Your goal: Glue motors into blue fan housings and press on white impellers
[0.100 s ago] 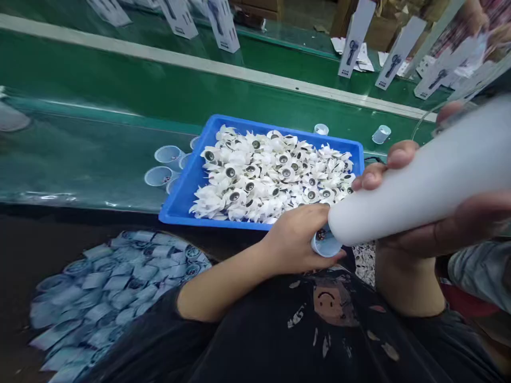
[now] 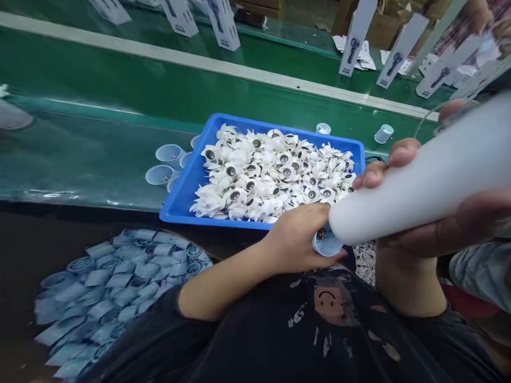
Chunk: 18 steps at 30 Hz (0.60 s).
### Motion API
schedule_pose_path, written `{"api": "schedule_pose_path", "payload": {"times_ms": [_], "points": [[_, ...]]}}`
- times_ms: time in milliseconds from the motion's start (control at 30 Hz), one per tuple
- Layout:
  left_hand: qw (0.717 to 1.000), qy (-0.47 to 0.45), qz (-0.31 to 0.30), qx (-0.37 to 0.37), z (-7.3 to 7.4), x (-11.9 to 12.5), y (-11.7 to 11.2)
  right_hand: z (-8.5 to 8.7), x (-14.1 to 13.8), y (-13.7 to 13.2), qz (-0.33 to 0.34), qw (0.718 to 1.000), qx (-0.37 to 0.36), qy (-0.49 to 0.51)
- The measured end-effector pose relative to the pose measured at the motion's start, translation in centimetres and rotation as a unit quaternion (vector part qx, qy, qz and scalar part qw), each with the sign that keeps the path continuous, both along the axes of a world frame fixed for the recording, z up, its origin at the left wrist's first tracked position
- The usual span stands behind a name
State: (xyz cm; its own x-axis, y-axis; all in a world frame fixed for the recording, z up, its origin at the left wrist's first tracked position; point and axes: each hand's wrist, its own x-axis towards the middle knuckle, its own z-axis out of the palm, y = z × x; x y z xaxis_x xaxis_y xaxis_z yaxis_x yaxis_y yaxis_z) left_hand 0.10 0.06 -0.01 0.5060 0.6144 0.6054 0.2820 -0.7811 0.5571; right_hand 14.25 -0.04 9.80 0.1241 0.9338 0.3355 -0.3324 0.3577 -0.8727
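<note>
My left hand (image 2: 297, 236) is wrapped around a small pale-blue translucent plastic cup (image 2: 328, 246), its open end facing me. Small copper-coloured and dark parts show inside the cup. In my right hand (image 2: 399, 170) lies a long, smooth white cylinder (image 2: 419, 181), gripped with fingers above and thumb below. The cylinder's rounded lower end is at the cup's rim, covering part of it; whether they touch I cannot tell. Just beyond my hands a blue tray (image 2: 175, 205) holds a heap of white fan impellers (image 2: 255, 175) with dark round hubs.
More translucent cups (image 2: 159, 174) stand left of the tray, and another cup (image 2: 384, 134) is behind it to the right. A large pile of similar cups (image 2: 128, 292) is low at left. White printed boxes (image 2: 223, 26) line the green bench (image 2: 120, 85). Another person's hand (image 2: 477, 16) shows at top right.
</note>
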Motion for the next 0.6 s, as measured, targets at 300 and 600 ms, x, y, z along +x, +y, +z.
{"api": "schedule_pose_path", "payload": {"times_ms": [300, 600], "points": [[0.983, 0.077, -0.003, -0.166, 0.1, -1.9, 0.8, 0.0, 2.7, 0.0, -0.029, 0.995, -0.012, -0.100], [0.939, -0.210, 0.254, -0.100, -4.9, -9.2, 4.3, -4.3, 9.2, 1.1, -0.183, 0.883, 0.057, -0.428]]}}
